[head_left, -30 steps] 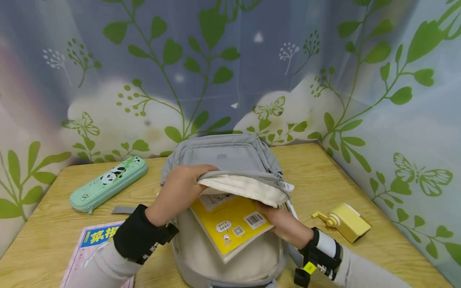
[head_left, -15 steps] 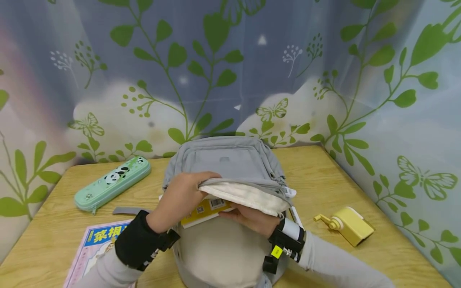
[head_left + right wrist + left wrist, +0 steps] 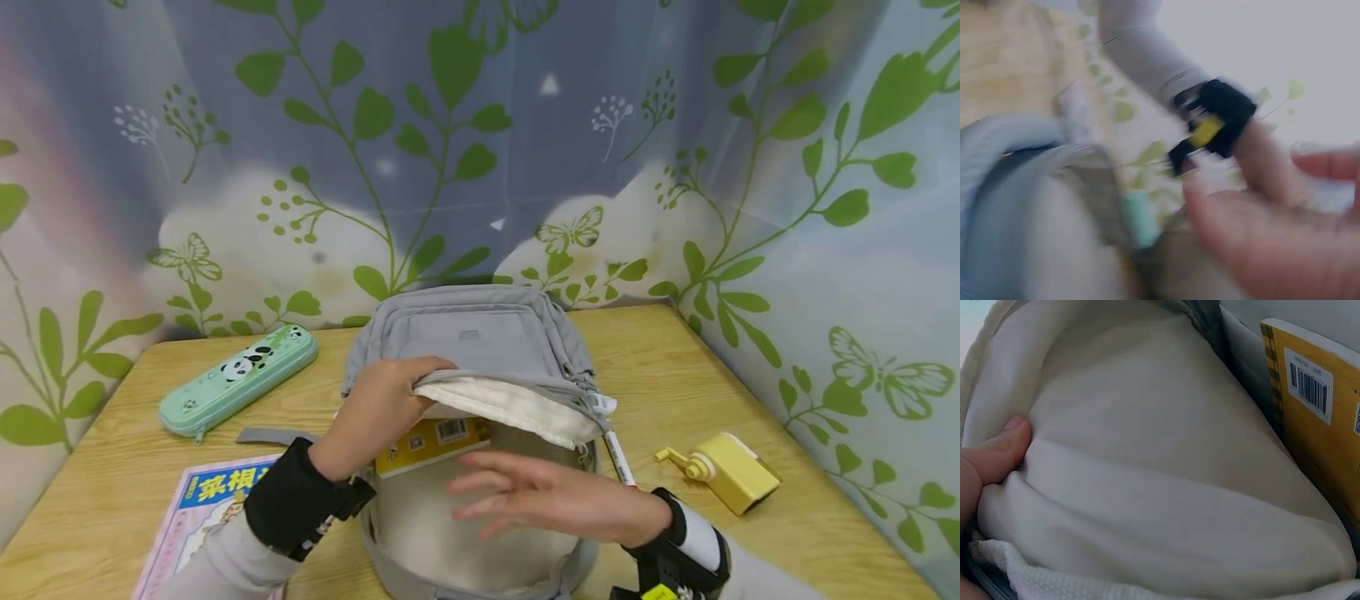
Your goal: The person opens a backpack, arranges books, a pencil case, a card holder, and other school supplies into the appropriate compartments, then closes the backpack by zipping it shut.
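Observation:
A grey backpack (image 3: 465, 329) lies unzipped on the table, its cream lining showing. My left hand (image 3: 382, 408) grips the edge of the lifted flap (image 3: 510, 402) and holds it up; in the left wrist view its thumb presses on the pale lining (image 3: 1147, 437). Inside the bag, partly under the flap, is a yellow book (image 3: 427, 446) with a barcode. My right hand (image 3: 543, 496) hovers over the opening with fingers spread and holds nothing, apart from the book. The right wrist view is blurred.
A green panda pencil case (image 3: 240, 379) lies at the back left. A pink and blue book (image 3: 198, 517) is at the front left, partly under the left arm. To the right stands a yellow crank pencil sharpener (image 3: 731, 473). A patterned curtain (image 3: 450, 167) surrounds the table.
The yellow book has gone deeper into the backpack under the flap. My right hand has let go of it and drawn back to the right. My left hand still holds the flap.

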A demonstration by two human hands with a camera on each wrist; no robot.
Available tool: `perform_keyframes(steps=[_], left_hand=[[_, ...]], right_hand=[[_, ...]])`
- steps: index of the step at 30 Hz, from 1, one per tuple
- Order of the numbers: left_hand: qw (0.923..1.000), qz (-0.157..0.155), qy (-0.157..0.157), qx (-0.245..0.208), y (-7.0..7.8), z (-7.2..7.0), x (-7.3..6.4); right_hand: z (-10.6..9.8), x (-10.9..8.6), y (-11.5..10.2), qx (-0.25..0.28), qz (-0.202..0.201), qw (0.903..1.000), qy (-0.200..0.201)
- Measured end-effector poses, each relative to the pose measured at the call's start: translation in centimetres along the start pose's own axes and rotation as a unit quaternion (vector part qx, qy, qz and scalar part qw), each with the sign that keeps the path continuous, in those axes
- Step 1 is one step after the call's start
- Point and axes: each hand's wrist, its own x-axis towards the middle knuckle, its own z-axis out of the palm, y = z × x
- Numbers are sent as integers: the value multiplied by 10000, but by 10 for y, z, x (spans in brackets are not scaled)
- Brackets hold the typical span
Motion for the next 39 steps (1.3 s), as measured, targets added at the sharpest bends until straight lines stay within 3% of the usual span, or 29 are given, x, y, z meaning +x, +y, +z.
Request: perform_keyframes(steps=[2,3,4,5,6,7,8,9,10,11,12,13,14,16,18,20,24,27,29,31,33,34,36,37,39], left_hand=[[10000,46,10,36,-1,1,-1],[9999,73,29,83,-2,1,-2],[9999,71,26,92,-2,1,-3],[9999,47,18,112,-2,2,-3],[9999,41,16,141,-2,2,-3],[9998,24,14,178,-1,3,-4],[9998,-1,11,214,0,3,-4],[9997,-3,13,257,1,4,-4],[9996,-14,5,283,2,5,-4],[9995,-5,22,325,3,6,-4],[9994,-1,37,355,4,8,-5],[9992,8,48,397,5,9,-5],[9990,23,68,450,6,11,-5],[9983,37,84,569,9,13,-7],[9977,5,48,677,10,15,-10],[9968,-60,-35,798,12,14,-13],[9965,-322,-293,712,13,4,-26],[9954,-495,-138,812,6,-11,-43],[9906,-577,227,1217,-4,-23,-59],[9762,-690,593,1971,-17,-33,-76],[9489,-1018,724,2897,-32,-40,-98],[9338,-1329,572,3271,-40,-41,-109],[9020,-2058,-46,3794,-57,-41,-130],[8850,-2518,-528,3881,-66,-41,-140],[8495,-3514,-1433,3667,-84,-40,-156]], right_hand=[[8,-11,-13,-1000,-717,9899,-702],[12,-15,-18,-1721,-1323,9730,-780],[15,-19,-23,-2552,-1931,9455,-602],[17,-20,-26,-3504,-2537,9014,-191],[17,-21,-28,-4527,-2959,8397,490],[16,-20,-29,-5416,-3133,7696,1275],[13,-18,-29,-6024,-3072,7100,1968],[9,-16,-28,-6385,-2888,6688,2482],[4,-14,-27,-6584,-2527,6507,2815],[-3,-12,-25,-6723,-2136,6411,3024],[-9,-10,-24,-6786,-1679,6442,3102],[-15,-9,-21,-6742,-1331,6558,3127],[-21,-7,-19,-6612,-1046,6739,3125],[-29,-3,-14,-6353,-624,7021,3154],[-33,1,-10,-6192,-410,7155,3209],[-34,6,-7,-6079,-267,7203,3331],[-32,14,-2,-6187,-94,6995,3575],[-31,16,-1,-6186,73,6964,3637],[-30,16,-2,-6127,184,7015,3636],[-31,15,-3,-6109,226,7042,3610],[-32,13,-5,-6120,224,7052,3573],[-33,13,-5,-6119,200,7059,3562],[-34,11,-6,-6081,163,7100,3548],[-34,11,-6,-6050,170,7130,3540],[-34,10,-5,-5982,163,7202,3509]])
